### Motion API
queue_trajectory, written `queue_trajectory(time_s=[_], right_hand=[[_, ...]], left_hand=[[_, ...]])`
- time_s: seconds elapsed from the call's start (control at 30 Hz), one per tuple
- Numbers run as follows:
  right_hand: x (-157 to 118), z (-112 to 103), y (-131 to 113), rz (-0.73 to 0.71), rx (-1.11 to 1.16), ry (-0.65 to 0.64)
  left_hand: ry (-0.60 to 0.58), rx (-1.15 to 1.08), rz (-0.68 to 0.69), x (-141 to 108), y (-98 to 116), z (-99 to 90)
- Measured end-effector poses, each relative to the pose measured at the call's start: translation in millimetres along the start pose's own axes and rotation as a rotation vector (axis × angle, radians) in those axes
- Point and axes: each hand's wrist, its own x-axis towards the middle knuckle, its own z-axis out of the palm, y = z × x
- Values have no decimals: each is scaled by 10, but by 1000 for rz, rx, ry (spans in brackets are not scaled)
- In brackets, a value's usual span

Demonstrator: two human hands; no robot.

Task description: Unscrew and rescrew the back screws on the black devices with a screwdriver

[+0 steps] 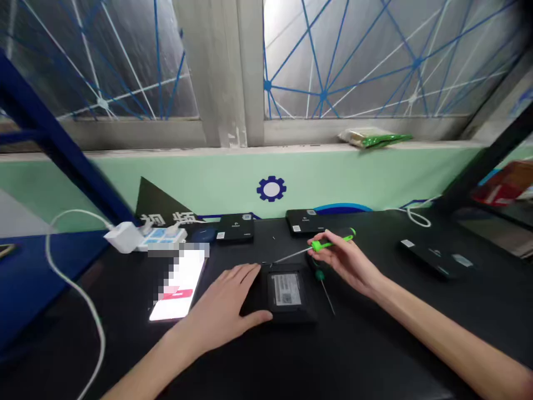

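A flat black electronic box [307, 303] lies on the dark table, a recessed panel with a white printed label on its upper face. My left hand [227, 300] grips its left side, the thumb by the near edge and the fingers by the far corner. In my right hand [347, 258] is a screwdriver [318, 245] with a bright green and dark handle. Its thin shaft slants down left, and the tip is by the box's far left corner; whether it touches a screw is too small to tell. A second screwdriver [327, 293], with a dark green collar, lies beside the box's right side.
A lit phone [181, 291] lies left of my left hand. Behind it are a white power strip [162, 239] with plugs and a white cable [89, 303]. Similar black boxes stand at the back left [235, 228], back middle [303, 222] and right [433, 258]. Frame posts [70, 150] flank the table.
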Motion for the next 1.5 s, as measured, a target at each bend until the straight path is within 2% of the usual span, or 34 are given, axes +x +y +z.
queue_trajectory(time_s=[0.63,0.87,1.1,1.3,1.5], right_hand=[[-89,28,-15,-47,-96,-93],[-74,-3,31,-25,-110,-96],[-55,-6,35,-9,-119,-77],[-54,0,17,-8,-153,-24],[-20,-22,19,-52,-27,78]], left_hand=[[75,33,19,-16,85,-24],[151,-2,49,-20,94,-25],[103,26,85,-20,83,-17],[108,49,100,-21,40,9],[115,45,114,-23,35,11]])
